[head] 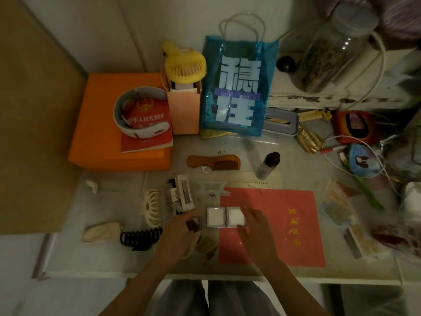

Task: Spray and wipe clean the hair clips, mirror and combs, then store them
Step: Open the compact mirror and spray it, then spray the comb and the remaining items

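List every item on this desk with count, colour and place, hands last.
wooden comb: 1, brown, desk centre
spray bottle: 1, clear with dark cap, right of comb
folding mirror: 1, white, open flat, front centre
claw clips: cream, black, clear, front left
red sheet: 1, under mirror's right half
blue bag: 1, back centre
orange box: 1, back left
yellow fan: 1, behind box
jar: 1, clear, back right
left hand: holds cloth and small dark item
right hand: touches mirror

Dim, murky light; blurred, warped edges.
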The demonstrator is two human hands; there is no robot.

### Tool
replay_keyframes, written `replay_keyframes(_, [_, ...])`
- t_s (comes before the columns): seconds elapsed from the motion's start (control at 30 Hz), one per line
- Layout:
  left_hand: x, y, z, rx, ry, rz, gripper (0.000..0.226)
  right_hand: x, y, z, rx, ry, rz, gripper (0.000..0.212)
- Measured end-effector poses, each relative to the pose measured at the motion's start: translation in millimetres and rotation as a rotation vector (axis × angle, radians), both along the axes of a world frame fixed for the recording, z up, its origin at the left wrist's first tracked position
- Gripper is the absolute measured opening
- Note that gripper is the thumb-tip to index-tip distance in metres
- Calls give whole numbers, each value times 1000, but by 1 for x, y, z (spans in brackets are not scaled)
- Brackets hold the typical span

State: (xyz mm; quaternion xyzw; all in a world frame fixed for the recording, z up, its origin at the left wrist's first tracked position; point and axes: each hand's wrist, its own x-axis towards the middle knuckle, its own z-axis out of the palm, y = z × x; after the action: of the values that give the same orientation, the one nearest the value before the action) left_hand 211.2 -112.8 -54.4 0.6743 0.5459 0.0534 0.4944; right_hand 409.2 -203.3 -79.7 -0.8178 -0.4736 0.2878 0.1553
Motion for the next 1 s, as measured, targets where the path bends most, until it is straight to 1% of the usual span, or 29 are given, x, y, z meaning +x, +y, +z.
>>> replay_keyframes(0.07, [-19,-4,2,85,35,35,47,-11,7,5,81,-137,117,57])
replay_keyframes(0.13, [-42,-6,1,152,59,77,47,-26,16,11,162,-227,202,56])
replay_keyframes(0.17, [-54,-7,-1,197,99,85,46,-35,20,13,191,-262,252,55])
replay_keyframes(0.23, [-78,-7,-3,270,215,77,48,-56,28,13,230,-267,327,56])
replay_keyframes(0.3, [-102,-4,-2,314,329,61,46,-77,33,11,238,-258,395,60])
replay_keyframes(0.4, [-142,1,-5,372,421,34,46,-113,41,16,262,-262,498,66])
replay_keyframes(0.47, [-171,6,-12,392,443,25,47,-140,46,17,266,-285,535,67])
replay_keyframes(0.53, [-197,13,-16,420,434,6,49,-167,53,13,257,-315,527,66])
replay_keyframes(0.6, [-217,24,-17,434,432,-63,49,-195,57,5,237,-329,505,62])
replay_keyframes(0.7, [-241,43,-26,413,417,-151,49,-234,58,-4,218,-337,460,58])
replay_keyframes(0.73, [-248,50,-34,415,401,-189,48,-246,58,-5,214,-329,434,58])
replay_keyframes(0.8, [-260,59,-43,385,382,-232,37,-266,55,-5,189,-317,385,63])
replay_keyframes(0.9, [-269,65,-49,357,377,-245,48,-286,49,-4,128,-337,313,68])
replay_keyframes(1.0, [-262,70,-46,402,343,-205,43,-294,44,-4,77,-360,276,68])
